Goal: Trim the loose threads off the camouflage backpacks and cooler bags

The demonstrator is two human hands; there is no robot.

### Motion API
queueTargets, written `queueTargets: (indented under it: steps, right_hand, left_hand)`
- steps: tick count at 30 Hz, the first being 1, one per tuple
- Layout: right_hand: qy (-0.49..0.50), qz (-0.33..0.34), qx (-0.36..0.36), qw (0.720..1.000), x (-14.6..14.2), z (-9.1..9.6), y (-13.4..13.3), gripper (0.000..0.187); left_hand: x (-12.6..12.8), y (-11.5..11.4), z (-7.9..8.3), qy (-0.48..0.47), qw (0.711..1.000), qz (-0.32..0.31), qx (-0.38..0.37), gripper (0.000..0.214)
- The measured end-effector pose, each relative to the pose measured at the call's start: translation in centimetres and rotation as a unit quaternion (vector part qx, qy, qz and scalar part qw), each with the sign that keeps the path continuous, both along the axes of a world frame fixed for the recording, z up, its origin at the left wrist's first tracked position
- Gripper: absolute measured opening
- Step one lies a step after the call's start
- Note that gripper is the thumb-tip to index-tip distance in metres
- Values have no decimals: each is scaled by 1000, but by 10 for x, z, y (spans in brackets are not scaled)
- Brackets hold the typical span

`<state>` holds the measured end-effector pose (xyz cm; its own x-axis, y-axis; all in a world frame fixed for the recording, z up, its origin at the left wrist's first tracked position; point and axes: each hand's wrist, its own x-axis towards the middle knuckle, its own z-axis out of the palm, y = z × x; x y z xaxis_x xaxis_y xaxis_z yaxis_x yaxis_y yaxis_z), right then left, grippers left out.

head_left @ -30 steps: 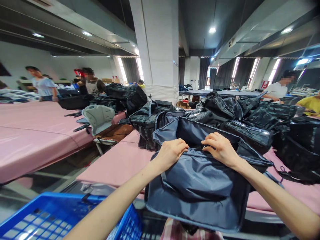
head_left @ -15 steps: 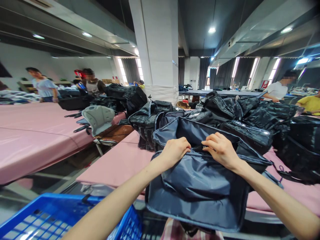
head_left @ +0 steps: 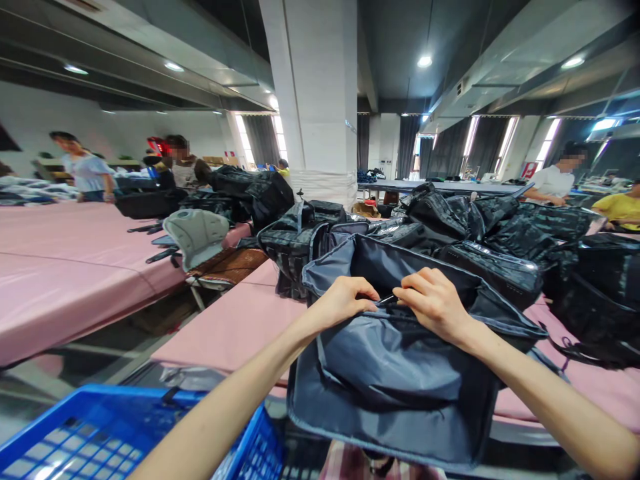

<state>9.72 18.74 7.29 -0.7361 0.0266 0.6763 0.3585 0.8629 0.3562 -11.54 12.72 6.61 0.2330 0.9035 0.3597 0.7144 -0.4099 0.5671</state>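
A grey-blue fabric bag [head_left: 400, 373] lies on the pink table [head_left: 235, 327] in front of me, hanging over the near edge with its top flap open. My left hand [head_left: 343, 303] is closed on the upper edge of its front pocket. My right hand [head_left: 433, 303] pinches the same edge just to the right, where a small dark zipper pull [head_left: 385, 300] shows between the two hands. Both forearms reach in from below.
Several black bags [head_left: 475, 233] are piled behind the grey one. A blue plastic crate [head_left: 100, 433] sits at lower left. A grey chair [head_left: 197, 237] stands in the aisle beside another pink table [head_left: 65, 267]. A white pillar [head_left: 315, 100] rises behind. Other people work at far tables.
Both hands have drawn closer together on the pocket edge and shifted slightly left; the bag has moved a little with them.
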Motion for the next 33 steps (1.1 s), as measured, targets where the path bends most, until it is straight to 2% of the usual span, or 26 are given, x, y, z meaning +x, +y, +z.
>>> queueTargets:
  steps: [3, 6, 9, 14, 18, 21, 25, 27, 33]
  right_hand:
    - [-23, 8, 19, 1000, -2, 1, -3, 20]
    - [-39, 32, -16, 999, 0, 2, 0, 14]
    - [-26, 27, -47, 998, 2, 1, 3, 12]
    - [-15, 9, 5, 1000, 0, 1, 2, 13]
    - [-25, 11, -27, 999, 4, -1, 4, 10]
    - [-7, -9, -45, 999, 9, -4, 6, 10]
    - [7, -11, -41, 999, 9, -6, 7, 9]
    - [10, -10, -40, 999, 8, -6, 8, 9]
    - [14, -7, -43, 999, 4, -5, 10, 9]
  left_hand:
    - [0, 0, 0, -3, 1000, -2, 8, 14]
    - [0, -1, -1, -8, 1000, -13, 16, 14]
    - [-1, 0, -3, -12, 999, -18, 26, 12]
    - [-1, 2, -4, -1, 999, -16, 32, 13]
    - [1, 1, -5, 11, 998, -13, 62, 13]
    - [4, -3, -5, 61, 990, -3, 123, 13]
    - [11, -10, -3, 198, 960, 46, 190, 12]
    - [13, -11, 0, 230, 952, 62, 190, 12]
    - [16, -7, 3, 242, 956, 80, 148, 13]
